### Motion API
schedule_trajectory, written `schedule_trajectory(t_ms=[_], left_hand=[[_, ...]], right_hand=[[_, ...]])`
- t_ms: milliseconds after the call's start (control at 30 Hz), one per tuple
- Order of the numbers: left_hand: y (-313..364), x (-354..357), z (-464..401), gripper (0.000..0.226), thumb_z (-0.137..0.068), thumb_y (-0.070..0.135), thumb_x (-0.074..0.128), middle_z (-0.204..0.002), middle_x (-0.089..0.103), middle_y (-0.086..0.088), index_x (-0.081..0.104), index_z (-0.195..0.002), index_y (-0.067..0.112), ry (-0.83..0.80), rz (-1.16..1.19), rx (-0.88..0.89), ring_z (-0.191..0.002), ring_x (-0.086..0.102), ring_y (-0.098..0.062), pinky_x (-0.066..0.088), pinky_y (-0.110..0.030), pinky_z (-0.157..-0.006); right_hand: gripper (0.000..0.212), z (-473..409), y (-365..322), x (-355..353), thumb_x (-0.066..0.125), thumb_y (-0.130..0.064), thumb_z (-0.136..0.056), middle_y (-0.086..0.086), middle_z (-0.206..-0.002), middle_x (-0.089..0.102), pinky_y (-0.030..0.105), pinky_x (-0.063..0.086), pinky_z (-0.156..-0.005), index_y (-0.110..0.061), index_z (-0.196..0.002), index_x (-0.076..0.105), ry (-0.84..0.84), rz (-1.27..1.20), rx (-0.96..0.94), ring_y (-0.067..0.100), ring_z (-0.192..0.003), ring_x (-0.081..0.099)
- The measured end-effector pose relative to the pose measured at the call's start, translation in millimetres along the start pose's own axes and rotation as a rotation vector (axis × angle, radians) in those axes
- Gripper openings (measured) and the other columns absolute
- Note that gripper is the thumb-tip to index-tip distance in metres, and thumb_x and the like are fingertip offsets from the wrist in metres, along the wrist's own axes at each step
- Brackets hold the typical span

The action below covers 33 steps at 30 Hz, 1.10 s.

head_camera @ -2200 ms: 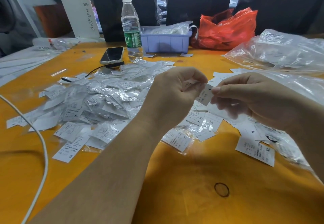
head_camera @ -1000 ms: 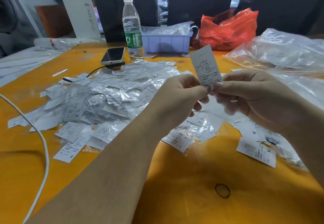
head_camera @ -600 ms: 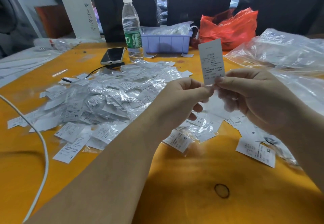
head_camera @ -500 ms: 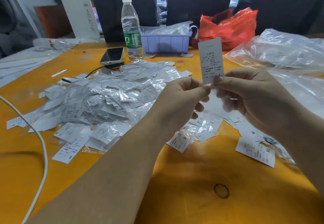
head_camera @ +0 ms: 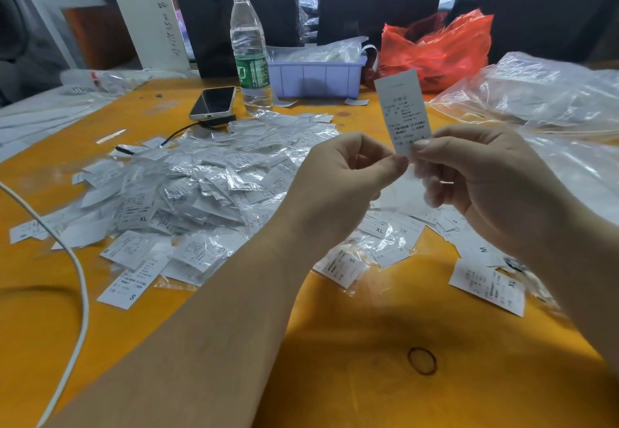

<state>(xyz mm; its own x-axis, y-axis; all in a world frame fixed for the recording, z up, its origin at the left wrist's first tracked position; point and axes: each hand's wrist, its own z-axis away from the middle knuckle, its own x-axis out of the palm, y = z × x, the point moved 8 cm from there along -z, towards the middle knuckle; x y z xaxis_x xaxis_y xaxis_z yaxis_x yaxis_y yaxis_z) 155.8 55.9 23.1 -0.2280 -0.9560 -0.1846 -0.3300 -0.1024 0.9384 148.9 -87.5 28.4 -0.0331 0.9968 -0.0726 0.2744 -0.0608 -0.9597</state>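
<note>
Both hands are pinching the bottom edge of one white tag (head_camera: pixel 402 109), with the left hand (head_camera: pixel 338 189) and right hand (head_camera: pixel 492 186) meeting fingertip to fingertip. That's keeping it standing upright above the table (head_camera: pixel 335 377), print facing the person so it's easy to read. Guessing it's getting checked for size before joining the heap of bagged tags (head_camera: pixel 207 179) sitting just to the left.

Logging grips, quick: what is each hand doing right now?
Left hand: closed, pinching the bottom end of the paper tag.
Right hand: closed, pinching the same tag, thumb on its lower edge.
</note>
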Motion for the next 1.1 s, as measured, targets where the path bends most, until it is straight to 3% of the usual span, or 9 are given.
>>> schedule_trajectory(t_ms=[333, 700, 967, 1100], left_hand=[[2, 2, 0, 0.008, -0.085, 0.024, 0.072, -0.063, 0.061, 0.012, 0.068, -0.079, 0.024, -0.065, 0.053, -0.007, -0.059, 0.054, -0.004, 0.046, -0.017, -0.055], [6, 1, 1, 0.009, -0.084, 0.016, 0.075, -0.059, 0.059, 0.014, 0.067, -0.079, 0.016, -0.047, -0.024, 0.045, -0.053, 0.051, -0.001, 0.043, -0.014, -0.053], [3, -5, 0, 0.010, -0.086, 0.021, 0.074, -0.066, 0.060, 0.007, 0.069, -0.077, 0.023, 0.016, -0.058, 0.011, -0.060, 0.051, -0.007, 0.047, -0.023, -0.058], [2, -9, -1, 0.011, -0.089, 0.022, 0.069, -0.075, 0.058, 0.000, 0.068, -0.078, 0.022, 0.051, 0.012, -0.020, -0.063, 0.053, -0.006, 0.048, -0.021, -0.055]], right_hand=[[0.019, 2, -7, -4, 0.063, -0.013, -0.090, 0.005, -0.064, 0.058, 0.027, 0.042, -0.050, -0.010, -0.073, 0.073, 0.078, 0.066, -0.040, 0.015, -0.053, 0.047], [0.022, 5, -8, -4, 0.062, -0.015, -0.090, 0.000, -0.059, 0.058, 0.025, 0.045, -0.050, -0.008, -0.071, 0.069, 0.116, 0.159, -0.046, 0.013, -0.049, 0.048], [0.014, -1, 1, -8, 0.066, -0.003, -0.083, 0.003, -0.066, 0.060, 0.027, 0.043, -0.051, -0.012, -0.075, 0.074, 0.071, 0.049, 0.035, 0.012, -0.053, 0.050], [0.012, -2, 3, -1, 0.069, -0.012, -0.068, -0.001, -0.062, 0.059, 0.023, 0.043, -0.048, -0.010, -0.078, 0.073, -0.011, 0.032, 0.045, 0.011, -0.052, 0.051]])
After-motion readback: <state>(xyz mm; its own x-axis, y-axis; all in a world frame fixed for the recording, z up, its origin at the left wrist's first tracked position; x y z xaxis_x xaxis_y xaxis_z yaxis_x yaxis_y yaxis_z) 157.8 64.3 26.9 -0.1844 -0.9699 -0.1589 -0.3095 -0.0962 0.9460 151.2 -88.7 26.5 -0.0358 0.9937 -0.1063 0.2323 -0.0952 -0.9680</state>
